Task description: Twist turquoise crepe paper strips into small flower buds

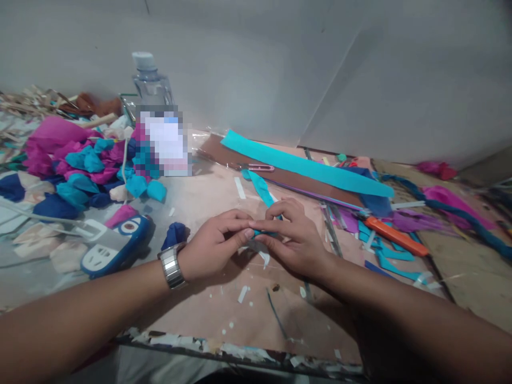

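the turquoise strip (pixel 261 188) is pinched over the table (pixel 208 320) between the fingertips of the left hand (pixel 216 240) and the right hand (pixel 298 234), its free end extended forward. opposed pinching is presumably used for fine control. the orange cutter (pixel 394 233) is laid rightward, apparently for clearance.

bare left hand (pixel 212 241), silver-toned linked metal wristband (pixel 173 266); bare right hand (pixel 302 242), 2 sleeveless forearms (pixel 92 309)
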The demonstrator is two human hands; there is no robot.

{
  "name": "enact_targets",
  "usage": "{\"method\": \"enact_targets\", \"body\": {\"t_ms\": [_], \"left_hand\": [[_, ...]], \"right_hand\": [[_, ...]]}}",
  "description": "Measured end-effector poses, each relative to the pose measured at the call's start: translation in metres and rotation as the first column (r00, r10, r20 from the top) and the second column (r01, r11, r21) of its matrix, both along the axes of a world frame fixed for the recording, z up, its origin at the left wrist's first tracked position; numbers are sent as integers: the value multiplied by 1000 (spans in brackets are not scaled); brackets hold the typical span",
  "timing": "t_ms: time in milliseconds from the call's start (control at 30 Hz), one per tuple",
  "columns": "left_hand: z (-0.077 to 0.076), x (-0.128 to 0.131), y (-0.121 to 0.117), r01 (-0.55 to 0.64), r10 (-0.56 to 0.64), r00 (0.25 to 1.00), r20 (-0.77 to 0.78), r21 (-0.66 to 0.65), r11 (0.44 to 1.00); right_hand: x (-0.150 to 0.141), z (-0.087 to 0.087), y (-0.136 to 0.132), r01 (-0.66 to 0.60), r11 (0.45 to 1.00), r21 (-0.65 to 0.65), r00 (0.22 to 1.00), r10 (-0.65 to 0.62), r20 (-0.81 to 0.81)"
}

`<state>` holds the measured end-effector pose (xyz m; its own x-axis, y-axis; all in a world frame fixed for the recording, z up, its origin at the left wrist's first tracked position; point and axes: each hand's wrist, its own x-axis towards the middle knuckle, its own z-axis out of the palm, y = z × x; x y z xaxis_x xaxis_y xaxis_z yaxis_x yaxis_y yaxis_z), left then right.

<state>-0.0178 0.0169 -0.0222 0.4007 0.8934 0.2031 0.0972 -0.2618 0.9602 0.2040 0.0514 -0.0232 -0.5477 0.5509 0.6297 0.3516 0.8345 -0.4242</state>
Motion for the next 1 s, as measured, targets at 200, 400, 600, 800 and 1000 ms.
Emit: {"method": "enact_targets", "body": {"t_ms": [200, 400, 600, 800, 1000], "left_hand": [[2, 1, 0, 49, -49, 999, 23, 10, 999], [5, 3, -3, -117, 127, 990, 58, -148, 982], [5, 3, -4, -179, 178, 984, -23, -146, 973], [9, 5, -8, -256, 250, 965, -72, -79, 963], [14, 5, -9, -286, 285, 955, -79, -3, 958]], "right_hand": [[0, 3, -2, -19, 1000, -13, 1000, 19, 5], [-2, 3, -2, -36, 995, -92, 998, 32, -46], [-3, 3, -1, 7, 992, -125, 994, -20, -104], [-4, 4, -2, 9, 996, -91, 994, -18, -107], [-5, 5, -3, 35, 998, -57, 995, -40, -93]]}}
